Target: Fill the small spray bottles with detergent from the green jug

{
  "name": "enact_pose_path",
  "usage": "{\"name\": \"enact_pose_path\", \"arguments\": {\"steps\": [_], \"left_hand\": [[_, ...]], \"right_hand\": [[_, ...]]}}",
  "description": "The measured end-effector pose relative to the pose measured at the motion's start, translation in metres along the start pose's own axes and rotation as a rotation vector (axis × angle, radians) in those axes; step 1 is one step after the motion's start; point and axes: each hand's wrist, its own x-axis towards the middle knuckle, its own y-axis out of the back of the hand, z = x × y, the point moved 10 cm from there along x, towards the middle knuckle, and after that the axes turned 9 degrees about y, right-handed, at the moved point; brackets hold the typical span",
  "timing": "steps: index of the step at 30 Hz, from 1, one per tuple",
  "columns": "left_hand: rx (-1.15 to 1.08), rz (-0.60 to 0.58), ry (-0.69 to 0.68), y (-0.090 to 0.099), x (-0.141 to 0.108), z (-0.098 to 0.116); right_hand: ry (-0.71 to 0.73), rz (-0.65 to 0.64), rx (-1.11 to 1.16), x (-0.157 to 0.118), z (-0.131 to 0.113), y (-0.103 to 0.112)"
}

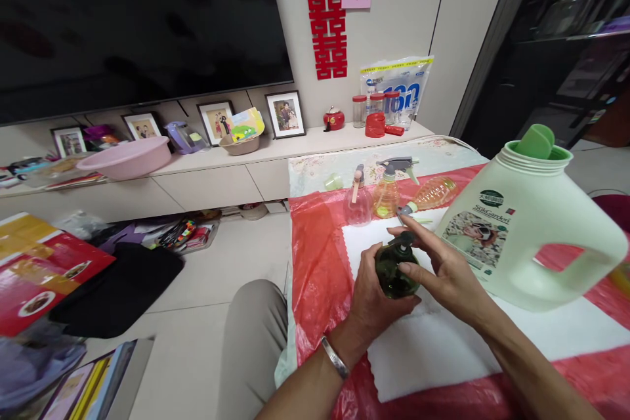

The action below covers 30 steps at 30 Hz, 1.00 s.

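A dark green pump bottle (395, 275) with a black pump head (404, 240) stands upright over the white cloth. My left hand (367, 298) is wrapped round its body from the left and below. At the top my right hand (438, 262) has its thumb on the bottle's shoulder by the pump, its other fingers reaching round the far side. Close to the right hand is a big pale green detergent jug (529, 230) with a green cap (535, 142) sitting tilted in its mouth. Behind the hands are a pink spray bottle (358, 203), a yellow spray bottle (386, 197) and a lying clear orange one (433, 194).
A white cloth (428, 357) and red plastic sheet (315, 262) cover the table. A small pale green cup (333, 182) lies at the back. On the ledge behind are red-lidded jars (377, 111), picture frames (285, 114) and a pink basin (128, 157).
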Motion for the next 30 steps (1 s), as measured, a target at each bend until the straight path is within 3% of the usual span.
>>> {"name": "enact_pose_path", "arguments": {"steps": [5,13,18,24,30], "left_hand": [[0.001,0.012,0.010,0.000,0.000,-0.004],[-0.018,-0.026,0.036,0.000,0.000,0.000],[-0.006,-0.030,0.033,0.000,0.000,-0.002],[0.025,-0.030,0.043,0.000,0.000,-0.008],[0.030,-0.026,0.058,0.002,-0.001,-0.004]], "right_hand": [[0.027,0.095,-0.189,0.004,-0.008,0.010],[-0.047,0.063,0.107,-0.003,0.003,0.004],[0.051,0.097,-0.011,-0.001,-0.010,0.011],[0.028,0.265,0.189,0.001,-0.027,0.036],[-0.080,0.490,0.292,-0.015,-0.023,0.073]]}}
